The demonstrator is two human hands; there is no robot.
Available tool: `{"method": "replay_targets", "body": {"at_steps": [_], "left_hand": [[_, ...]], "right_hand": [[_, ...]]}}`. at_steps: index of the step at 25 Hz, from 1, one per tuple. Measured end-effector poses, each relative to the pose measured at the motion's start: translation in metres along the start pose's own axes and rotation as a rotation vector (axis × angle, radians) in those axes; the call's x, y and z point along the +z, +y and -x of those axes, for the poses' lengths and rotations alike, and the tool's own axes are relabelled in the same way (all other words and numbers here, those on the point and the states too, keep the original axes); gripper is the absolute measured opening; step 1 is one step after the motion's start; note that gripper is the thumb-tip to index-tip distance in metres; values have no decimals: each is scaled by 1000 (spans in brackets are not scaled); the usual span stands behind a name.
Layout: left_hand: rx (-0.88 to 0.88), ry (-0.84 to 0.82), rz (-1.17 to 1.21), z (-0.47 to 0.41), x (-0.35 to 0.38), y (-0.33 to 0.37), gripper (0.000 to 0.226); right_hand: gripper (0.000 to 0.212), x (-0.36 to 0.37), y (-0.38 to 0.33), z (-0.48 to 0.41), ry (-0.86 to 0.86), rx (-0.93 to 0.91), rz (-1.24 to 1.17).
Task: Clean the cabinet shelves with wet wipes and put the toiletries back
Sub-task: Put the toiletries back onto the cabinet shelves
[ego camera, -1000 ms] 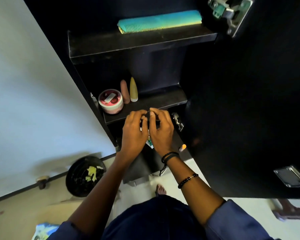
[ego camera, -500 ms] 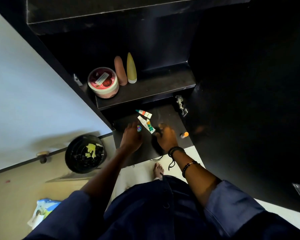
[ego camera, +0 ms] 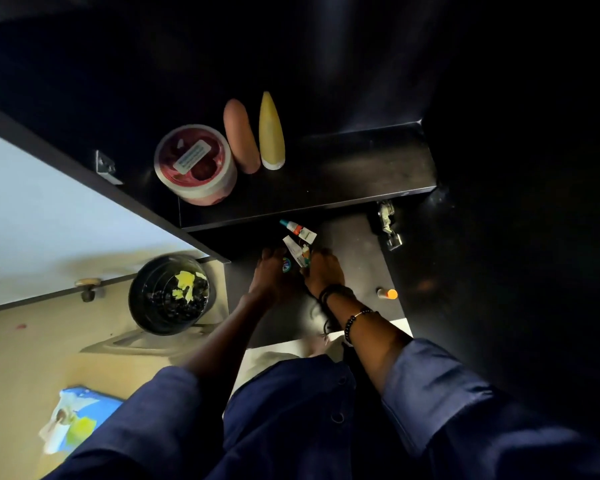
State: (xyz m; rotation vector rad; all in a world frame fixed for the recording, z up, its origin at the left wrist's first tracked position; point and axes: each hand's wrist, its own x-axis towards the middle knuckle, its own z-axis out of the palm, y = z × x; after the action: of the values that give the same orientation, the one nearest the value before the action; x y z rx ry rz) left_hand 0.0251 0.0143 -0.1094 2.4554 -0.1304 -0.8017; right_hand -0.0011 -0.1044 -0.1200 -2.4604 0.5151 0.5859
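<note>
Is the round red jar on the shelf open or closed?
Closed. The round red jar stands upright on the shelf with its labelled lid in place, covering the whole top.

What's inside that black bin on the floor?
The black bin holds yellow scraps lying on dark, glossy clumps that I can't identify. Whatever sits beneath them, and the bin's bottom, is covered from view.

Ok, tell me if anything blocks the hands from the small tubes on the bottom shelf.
Nothing visible does. Both the left hand and the right hand are already at the small tubes on the bottom shelf, fingertips against the nearer one.
</note>
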Motion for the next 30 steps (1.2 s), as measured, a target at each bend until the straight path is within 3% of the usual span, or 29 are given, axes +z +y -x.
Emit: {"method": "replay_targets", "body": {"at_steps": [4,11,14,19,24,30], "left_hand": [[-10,8,-7,-4,0,-1,65],[12,10,-141,-4,0,-3,39],[56,15,-107,3,-6,0,38],[166,148,-21,35,-23,6,43],[266,303,104,76,-48,22,39],[493,533,199,124,-100,51,33]], "right_hand": [[34,0,3,-6,12,-20,-3],[17,-14,13,2,17,19,-177],[15,-16,11,10,28,-26,-221],[55,-31,3,32,101,-154,-429],[24,-60,-14,64,325,-299,-551],[35,-91,-41,97,451,-459,-610]]}}
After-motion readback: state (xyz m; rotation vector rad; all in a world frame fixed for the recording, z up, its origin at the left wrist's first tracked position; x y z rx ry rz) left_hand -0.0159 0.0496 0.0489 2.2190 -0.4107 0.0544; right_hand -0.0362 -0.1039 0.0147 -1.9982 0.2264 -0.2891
